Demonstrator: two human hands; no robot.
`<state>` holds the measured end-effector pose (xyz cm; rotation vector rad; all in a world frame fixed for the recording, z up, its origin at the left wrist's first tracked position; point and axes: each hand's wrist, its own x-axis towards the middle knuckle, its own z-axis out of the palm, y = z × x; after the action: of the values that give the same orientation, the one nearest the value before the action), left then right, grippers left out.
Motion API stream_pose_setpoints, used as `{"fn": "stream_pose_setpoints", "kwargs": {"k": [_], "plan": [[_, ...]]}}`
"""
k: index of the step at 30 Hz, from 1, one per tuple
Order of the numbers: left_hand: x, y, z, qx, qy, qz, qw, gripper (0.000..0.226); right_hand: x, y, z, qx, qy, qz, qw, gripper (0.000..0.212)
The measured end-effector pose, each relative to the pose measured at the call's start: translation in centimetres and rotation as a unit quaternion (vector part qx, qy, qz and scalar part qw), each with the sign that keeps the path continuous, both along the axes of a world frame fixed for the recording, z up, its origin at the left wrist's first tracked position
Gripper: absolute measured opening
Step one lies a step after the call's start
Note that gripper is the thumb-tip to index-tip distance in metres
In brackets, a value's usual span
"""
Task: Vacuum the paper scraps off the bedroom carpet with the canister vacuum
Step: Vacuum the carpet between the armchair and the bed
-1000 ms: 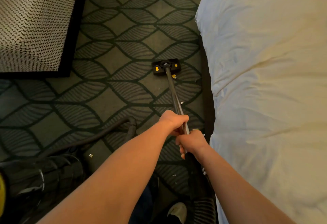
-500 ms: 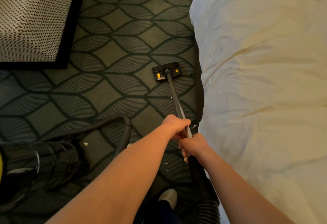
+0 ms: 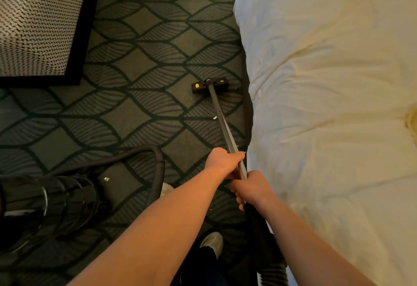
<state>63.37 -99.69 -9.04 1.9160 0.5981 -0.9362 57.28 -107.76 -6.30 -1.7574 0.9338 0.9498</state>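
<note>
I hold the wand (image 3: 222, 123) with both hands, and its nozzle (image 3: 209, 85) lies flat on the carpet (image 3: 135, 116) near the bed (image 3: 327, 105).
My left hand (image 3: 222, 161) is curled around the tube, and my right hand (image 3: 252, 187) grips just behind it. One scrap (image 3: 214, 118) lies beside the wand, another (image 3: 106, 179) near the canister (image 3: 45, 204) on my left. The hose (image 3: 159, 166) loops between the canister and my arms. A woven box (image 3: 33, 26) stands well apart, far left.

carpet (image 3: 140, 96): dark green, leaf lattice | floor head (image 3: 209, 85): black, yellow spots | bedding (image 3: 327, 105): cream
</note>
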Motion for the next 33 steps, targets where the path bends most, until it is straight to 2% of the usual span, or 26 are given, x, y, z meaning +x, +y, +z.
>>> {"fn": "stream_pose_setpoints", "kwargs": {"k": [11,22,27,29,33], "plan": [[2.8,-2.2,0.1,0.006,-0.064,-0.058,0.996,0.03,1.6,-1.5,0.0,0.014,-0.064,-0.058,0.996,0.022],[1.7,-2.6,-2.9,0.008,0.024,-0.085,0.996,0.027,0.6,-2.2,-3.5,0.041,-0.002,-0.086,0.995,0.01],[0.7,-2.5,-3.6,-0.001,0.009,-0.072,0.997,0.026,-0.3,-2.1,-5.0,0.029,-0.007,-0.089,0.996,0.018],[0.4,-2.6,-3.4,-0.004,0.005,-0.064,0.998,0.017,-0.7,-2.0,-4.9,0.027,-0.009,-0.088,0.996,0.021],[-0.2,-2.5,-2.9,-0.008,0.007,-0.062,0.998,0.016,-1.6,-1.6,-4.4,0.022,-0.01,-0.099,0.995,0.018]]}}
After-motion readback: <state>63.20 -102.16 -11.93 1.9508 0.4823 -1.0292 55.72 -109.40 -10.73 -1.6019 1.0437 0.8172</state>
